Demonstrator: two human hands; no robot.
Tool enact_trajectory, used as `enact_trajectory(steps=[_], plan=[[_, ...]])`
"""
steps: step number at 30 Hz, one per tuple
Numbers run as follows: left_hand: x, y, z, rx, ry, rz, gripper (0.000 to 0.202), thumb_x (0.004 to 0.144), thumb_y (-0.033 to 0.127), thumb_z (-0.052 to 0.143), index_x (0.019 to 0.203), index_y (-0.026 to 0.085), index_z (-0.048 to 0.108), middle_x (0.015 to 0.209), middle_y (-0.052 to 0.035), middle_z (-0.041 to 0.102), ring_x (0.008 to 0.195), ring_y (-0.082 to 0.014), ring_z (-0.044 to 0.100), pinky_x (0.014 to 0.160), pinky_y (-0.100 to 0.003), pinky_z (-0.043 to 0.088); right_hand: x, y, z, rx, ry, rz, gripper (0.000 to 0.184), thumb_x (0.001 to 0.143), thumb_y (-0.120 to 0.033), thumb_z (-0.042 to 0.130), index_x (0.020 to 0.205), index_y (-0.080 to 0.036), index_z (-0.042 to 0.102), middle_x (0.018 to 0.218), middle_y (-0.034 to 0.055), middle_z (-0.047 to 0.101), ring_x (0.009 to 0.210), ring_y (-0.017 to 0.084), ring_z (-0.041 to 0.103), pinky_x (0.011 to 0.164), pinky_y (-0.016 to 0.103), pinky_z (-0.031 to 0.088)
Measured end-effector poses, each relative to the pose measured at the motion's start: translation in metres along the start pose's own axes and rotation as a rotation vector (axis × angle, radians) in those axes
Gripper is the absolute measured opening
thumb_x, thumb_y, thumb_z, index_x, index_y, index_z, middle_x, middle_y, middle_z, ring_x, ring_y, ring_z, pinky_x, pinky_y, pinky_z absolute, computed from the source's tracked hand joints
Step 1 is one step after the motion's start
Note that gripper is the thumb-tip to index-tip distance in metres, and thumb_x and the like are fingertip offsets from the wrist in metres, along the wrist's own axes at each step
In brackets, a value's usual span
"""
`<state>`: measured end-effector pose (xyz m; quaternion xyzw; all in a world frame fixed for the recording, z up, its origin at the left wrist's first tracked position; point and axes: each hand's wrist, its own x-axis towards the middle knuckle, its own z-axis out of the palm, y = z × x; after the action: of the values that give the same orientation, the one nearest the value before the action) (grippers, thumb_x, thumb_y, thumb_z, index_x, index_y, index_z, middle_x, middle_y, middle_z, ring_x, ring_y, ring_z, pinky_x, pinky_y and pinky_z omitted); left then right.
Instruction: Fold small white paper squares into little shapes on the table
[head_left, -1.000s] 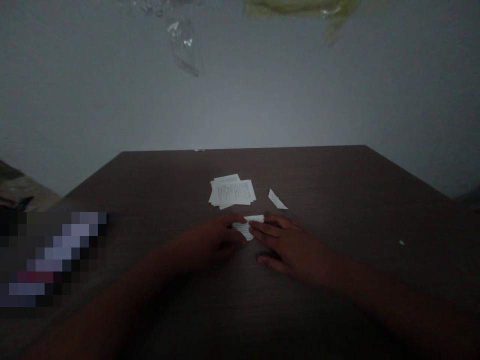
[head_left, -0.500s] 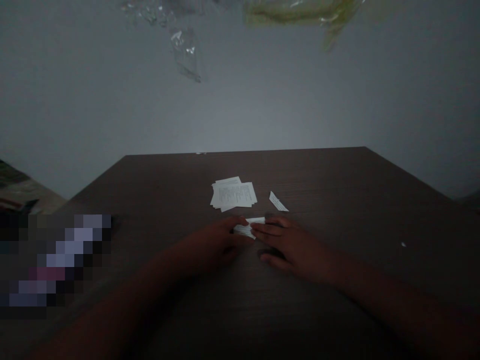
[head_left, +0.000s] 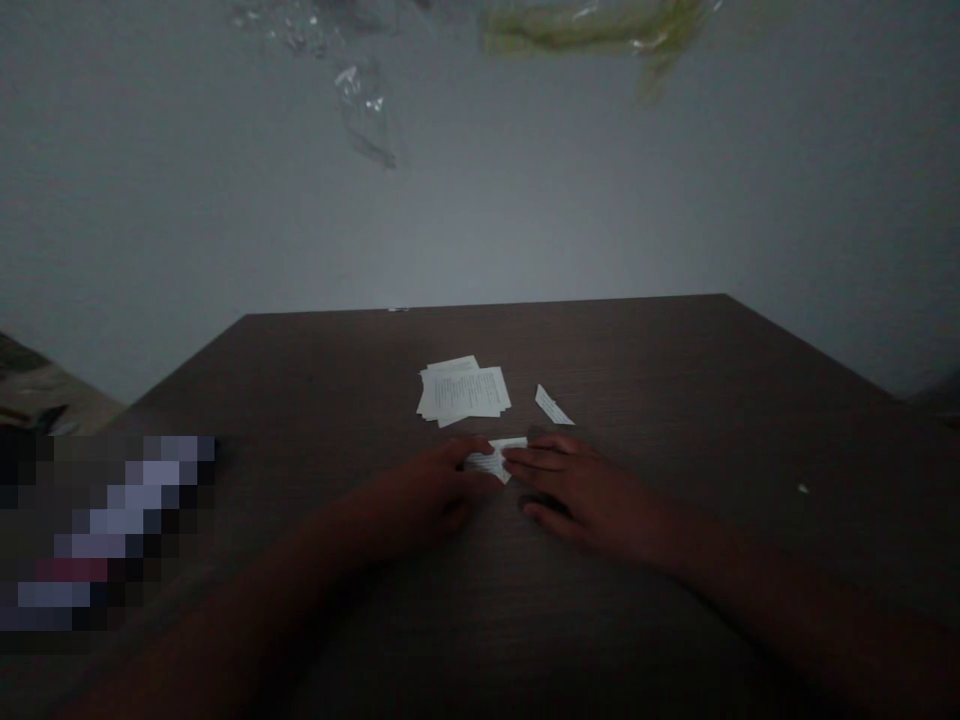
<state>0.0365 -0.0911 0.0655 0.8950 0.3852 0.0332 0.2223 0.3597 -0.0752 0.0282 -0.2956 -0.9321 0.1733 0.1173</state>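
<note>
A small piece of printed paper (head_left: 491,463), seemingly folded, lies on the table between my hands. My left hand (head_left: 439,488) grips its left side, index finger along the top and thumb along the bottom. My right hand (head_left: 577,490) rests over the paper's right part, fingers stretched out and lying flat on it, thumb apart below. Both palms hide some of the paper. Just beyond my hands is a loose stack of printed paper sheets (head_left: 465,393). To its right lies a narrow folded strip of printed paper (head_left: 553,405).
The dark wood table (head_left: 637,350) reaches back to a grey wall (head_left: 525,210). Clear plastic (head_left: 367,115) and yellow plastic (head_left: 585,32) hang on the wall. A tiny white scrap (head_left: 802,488) lies at the right. A blurred-out patch covers the left side.
The view has shifted slightly. Both hands stay on the paper, and its lower edge between my left thumb and right fingers shows a little differently. The stack and strip are unmoved.
</note>
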Motion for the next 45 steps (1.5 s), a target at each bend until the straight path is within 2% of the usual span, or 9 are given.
enact_trajectory(steps=[5,11,17,22,25,31,34,39,45], plan=[[0.0,0.002,0.001,0.061,-0.006,0.047,0.05,0.121,0.012,0.075,0.164,0.028,0.093,0.197,-0.0199,0.068,0.167,-0.0419,0.081,0.14,-0.055,0.068,-0.001,0.002,0.002,0.022,0.024,-0.012,0.055,0.131,-0.041,0.074,0.184,-0.027,0.079,0.183,0.0168,0.081,0.173,0.044,0.07,0.144,0.069,0.061],[-0.002,-0.002,0.001,0.016,0.005,0.046,0.047,0.122,0.016,0.073,0.162,0.028,0.094,0.201,-0.0209,0.063,0.168,-0.0444,0.08,0.139,-0.058,0.069,0.001,0.001,0.002,0.015,-0.001,0.001,0.056,0.13,-0.041,0.075,0.183,-0.025,0.079,0.185,0.0166,0.08,0.173,0.042,0.07,0.146,0.066,0.059],[-0.002,-0.006,-0.001,-0.053,0.049,0.009,0.058,0.115,0.008,0.072,0.168,0.029,0.086,0.195,-0.0138,0.072,0.172,-0.0373,0.078,0.147,-0.055,0.063,0.0,0.002,0.002,0.026,0.018,0.0,0.058,0.13,-0.041,0.074,0.187,-0.029,0.076,0.188,0.015,0.078,0.172,0.042,0.071,0.145,0.069,0.059],[0.0,-0.001,-0.002,-0.025,0.007,-0.013,0.049,0.115,0.006,0.073,0.157,0.026,0.091,0.199,-0.0158,0.068,0.158,-0.0353,0.087,0.14,-0.05,0.068,0.0,-0.001,0.0,0.011,-0.01,0.013,0.058,0.13,-0.04,0.074,0.186,-0.024,0.076,0.187,0.0163,0.078,0.175,0.042,0.068,0.147,0.066,0.059],[0.0,0.002,-0.001,0.001,0.005,-0.016,0.042,0.117,0.01,0.075,0.152,0.025,0.093,0.199,-0.0174,0.067,0.15,-0.0369,0.091,0.136,-0.052,0.072,0.001,-0.001,0.0,0.012,-0.013,0.015,0.058,0.129,-0.039,0.076,0.185,-0.023,0.077,0.187,0.0184,0.079,0.174,0.042,0.069,0.146,0.066,0.06],[0.001,0.003,0.0,0.05,-0.024,0.038,0.039,0.121,0.013,0.071,0.153,0.017,0.094,0.198,-0.029,0.064,0.172,-0.0468,0.077,0.141,-0.059,0.068,0.002,-0.001,0.002,-0.006,0.003,-0.017,0.052,0.13,-0.036,0.072,0.18,-0.024,0.081,0.187,0.0173,0.079,0.172,0.042,0.071,0.146,0.068,0.058],[0.001,0.002,0.0,0.048,-0.004,0.042,0.044,0.12,0.013,0.074,0.159,0.02,0.093,0.198,-0.0268,0.064,0.169,-0.0455,0.079,0.141,-0.057,0.067,0.001,-0.002,0.002,-0.019,0.007,-0.022,0.05,0.13,-0.035,0.072,0.179,-0.027,0.082,0.187,0.0146,0.079,0.17,0.04,0.073,0.146,0.066,0.058],[0.0,0.005,-0.001,0.042,-0.01,0.034,0.048,0.122,0.014,0.07,0.163,0.021,0.091,0.198,-0.0262,0.065,0.164,-0.0443,0.082,0.137,-0.056,0.069,0.001,-0.003,0.004,-0.022,0.02,0.011,0.056,0.129,-0.037,0.075,0.184,-0.027,0.078,0.185,0.0162,0.08,0.168,0.042,0.073,0.143,0.067,0.061],[0.0,0.002,0.001,-0.023,0.016,-0.008,0.045,0.115,0.012,0.072,0.155,0.021,0.091,0.197,-0.0201,0.067,0.162,-0.0396,0.083,0.14,-0.051,0.067,0.002,-0.009,0.001,-0.074,0.007,0.017,0.051,0.129,-0.035,0.075,0.179,-0.026,0.083,0.184,0.0165,0.08,0.164,0.044,0.075,0.14,0.068,0.063]])
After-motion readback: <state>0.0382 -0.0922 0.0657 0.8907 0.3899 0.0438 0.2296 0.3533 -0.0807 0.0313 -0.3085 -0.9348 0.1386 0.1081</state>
